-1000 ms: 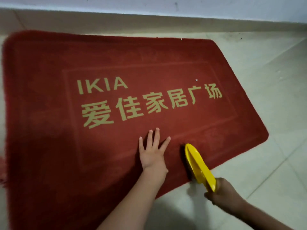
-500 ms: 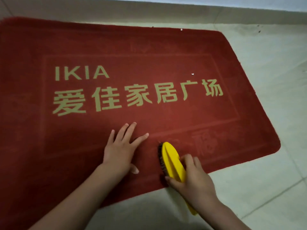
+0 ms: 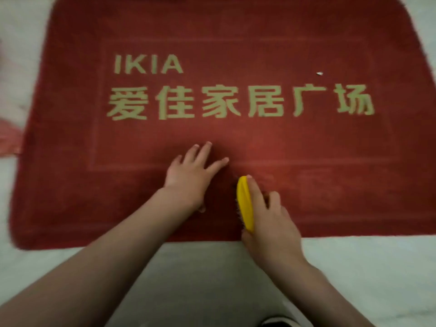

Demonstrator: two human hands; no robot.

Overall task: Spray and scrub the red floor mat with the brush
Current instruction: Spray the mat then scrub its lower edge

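Observation:
A red floor mat [image 3: 306,161] with pale lettering lies flat on a light tiled floor and fills most of the head view. My left hand [image 3: 191,175] presses flat on the mat below the lettering, fingers spread. Just to its right, my right hand [image 3: 269,220] grips a yellow scrub brush [image 3: 244,201], which stands on its bristles near the mat's front edge. The brush's dark bristles show along its left side. No spray bottle is in view.
Light floor tiles [image 3: 365,267] lie in front of the mat and on both sides. A small white speck [image 3: 319,73] sits on the mat at upper right. Something pinkish-red [image 3: 9,135] lies at the left edge, blurred.
My right hand has slid up from the brush handle's end onto its body and pushed it further onto the mat. The view has swung to face the mat squarely.

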